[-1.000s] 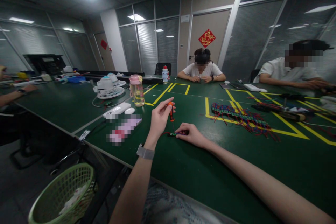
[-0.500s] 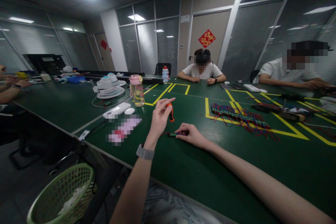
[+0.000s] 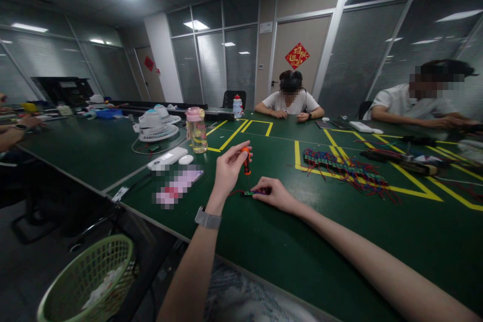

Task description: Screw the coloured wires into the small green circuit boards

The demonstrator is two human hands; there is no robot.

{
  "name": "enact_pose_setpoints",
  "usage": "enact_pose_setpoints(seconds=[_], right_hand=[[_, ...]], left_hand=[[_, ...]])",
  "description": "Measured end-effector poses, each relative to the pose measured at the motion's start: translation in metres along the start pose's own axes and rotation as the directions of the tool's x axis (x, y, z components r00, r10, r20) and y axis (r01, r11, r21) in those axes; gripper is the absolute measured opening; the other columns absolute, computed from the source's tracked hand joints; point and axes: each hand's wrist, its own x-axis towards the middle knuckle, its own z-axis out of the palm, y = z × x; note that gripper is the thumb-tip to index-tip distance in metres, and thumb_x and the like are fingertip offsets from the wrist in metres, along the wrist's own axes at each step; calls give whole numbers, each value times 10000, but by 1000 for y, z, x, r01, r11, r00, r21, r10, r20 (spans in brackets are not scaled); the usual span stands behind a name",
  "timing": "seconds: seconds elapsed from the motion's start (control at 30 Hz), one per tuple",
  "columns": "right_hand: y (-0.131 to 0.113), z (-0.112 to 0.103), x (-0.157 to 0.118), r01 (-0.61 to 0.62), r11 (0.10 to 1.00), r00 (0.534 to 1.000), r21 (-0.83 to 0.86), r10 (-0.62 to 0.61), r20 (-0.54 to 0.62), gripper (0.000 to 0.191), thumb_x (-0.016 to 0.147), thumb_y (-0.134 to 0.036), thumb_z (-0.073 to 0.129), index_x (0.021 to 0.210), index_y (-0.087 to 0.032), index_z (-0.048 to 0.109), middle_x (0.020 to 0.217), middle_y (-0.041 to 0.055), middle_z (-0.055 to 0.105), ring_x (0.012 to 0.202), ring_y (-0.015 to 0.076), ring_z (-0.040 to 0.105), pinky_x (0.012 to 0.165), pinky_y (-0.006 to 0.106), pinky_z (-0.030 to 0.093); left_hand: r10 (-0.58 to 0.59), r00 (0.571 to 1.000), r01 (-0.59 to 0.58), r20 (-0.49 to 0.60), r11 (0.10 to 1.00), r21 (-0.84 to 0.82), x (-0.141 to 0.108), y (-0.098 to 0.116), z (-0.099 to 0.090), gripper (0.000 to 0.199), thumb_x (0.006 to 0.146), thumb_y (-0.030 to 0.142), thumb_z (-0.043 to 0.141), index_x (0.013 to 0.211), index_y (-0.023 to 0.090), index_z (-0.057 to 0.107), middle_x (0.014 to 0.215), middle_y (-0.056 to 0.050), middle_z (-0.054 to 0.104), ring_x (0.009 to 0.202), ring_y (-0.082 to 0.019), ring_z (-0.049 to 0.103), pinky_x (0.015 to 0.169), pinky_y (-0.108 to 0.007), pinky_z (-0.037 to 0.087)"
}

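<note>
An orange and black screwdriver (image 3: 246, 162) stands upright, its handle held by the fingers of my left hand (image 3: 229, 167). Its thin shaft points down at a small green circuit board (image 3: 248, 193) lying on the dark green table (image 3: 241, 231). My right hand (image 3: 274, 193) pinches the right end of that board, where dark wires show between the fingers. A red wire (image 3: 236, 191) runs off the board's left end.
Wired boards (image 3: 343, 167) lie in a row at the right. To the left are a phone (image 3: 181, 186), a white device (image 3: 168, 159), a pink-lidded bottle (image 3: 196, 131) and fans (image 3: 156, 128). Two people sit across the table. A green basket (image 3: 88, 282) stands below.
The fingers of my left hand have curled in around the screwdriver handle; the index finger stretched out before is now bent. My right hand and the board have stayed in place.
</note>
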Motion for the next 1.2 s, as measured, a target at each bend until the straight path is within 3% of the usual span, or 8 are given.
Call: enact_pose_setpoints(seconds=[0.13, 0.27, 0.43, 0.6, 0.73, 0.87, 1.0, 1.2], right_hand=[[1, 0, 0, 6, 1000, 1000, -1, -6, 1, 163, 765, -263, 683, 889, -176, 742, 751, 23, 575, 643, 123, 512, 583, 237, 405], [1, 0, 0, 9, 1000, 1000, -5, -9, 1, 163, 769, -263, 679, 893, -178, 741, 755, 23, 577, 648, 124, 515, 589, 238, 406], [3, 1, 1, 17, 1000, 1000, -17, -17, 9, 169, 773, -269, 674, 901, -180, 741, 764, 28, 585, 650, 125, 516, 591, 239, 412], [3, 1, 0, 14, 1000, 1000, -12, -14, 8, 175, 768, -270, 679, 901, -175, 741, 770, 32, 589, 662, 130, 521, 591, 240, 412], [2, 1, 0, 18, 1000, 1000, -15, -18, 3, 167, 768, -263, 679, 896, -176, 741, 755, 28, 585, 651, 126, 515, 589, 240, 406], [0, 1, 0, 11, 1000, 1000, -10, -11, -3, 155, 764, -259, 683, 883, -179, 742, 744, 22, 577, 647, 124, 512, 590, 239, 407], [-1, 0, 0, 0, 1000, 1000, -6, 0, -2, 152, 761, -260, 685, 879, -184, 744, 739, 19, 572, 643, 124, 510, 590, 241, 408], [0, 0, 0, 7, 1000, 1000, 0, -7, -4, 156, 757, -258, 688, 875, -174, 744, 746, 23, 574, 647, 128, 515, 590, 242, 410]], left_hand=[[87, 994, -74, -62, 982, 176, 1, 1, 0, 239, 799, 307, 628, 1016, 223, 685, 1048, -55, 594, 950, -154, 581, 781, -250, 498], [35, 999, -35, 6, 995, 90, 1, 0, 1, 305, 862, 295, 537, 1151, 236, 616, 1084, -61, 602, 926, -151, 599, 763, -265, 505], [125, 986, -98, -106, 968, 233, 1, 0, 2, 255, 798, 304, 628, 1035, 224, 676, 1037, -54, 588, 934, -157, 578, 781, -261, 484], [49, 998, -47, -27, 996, 79, 1, 0, 1, 308, 868, 322, 525, 1142, 221, 623, 1043, -63, 620, 896, -155, 612, 782, -293, 504], [132, 984, -104, -121, 972, 213, 0, -2, 1, 258, 790, 323, 638, 1021, 218, 686, 974, -48, 582, 900, -149, 578, 772, -259, 494], [67, 997, -63, -33, 993, 98, 0, 0, 3, 295, 871, 321, 517, 1126, 234, 638, 1067, -61, 566, 895, -139, 591, 760, -266, 510], [83, 995, -75, -55, 988, 133, 0, 1, 3, 283, 796, 321, 630, 1059, 225, 673, 939, -36, 572, 832, -127, 583, 733, -242, 501], [12, 999, -12, 49, 1000, -18, 1, -2, -1, 336, 899, 332, 449, 1181, 241, 606, 1167, -75, 570, 950, -168, 603, 784, -298, 518]])
